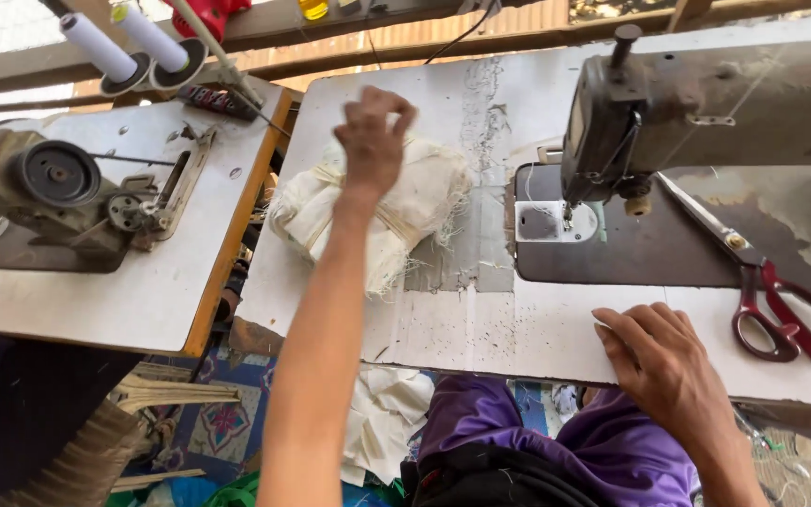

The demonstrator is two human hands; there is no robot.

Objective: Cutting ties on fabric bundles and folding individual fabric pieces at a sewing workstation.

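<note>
Right hand (pixel 661 349): lies flat, fingers loosely spread, holding nothing, on the near edge of the table (pixel 481 329). Scissors (pixel 770 282): red-handled, on the table just right of that hand. Left hand (pixel 373 136): fingers pinched together atop the tied bundle of pale cloth (pixel 377 211), mid-table, left of the sewing machine (pixel 668 113).
</note>
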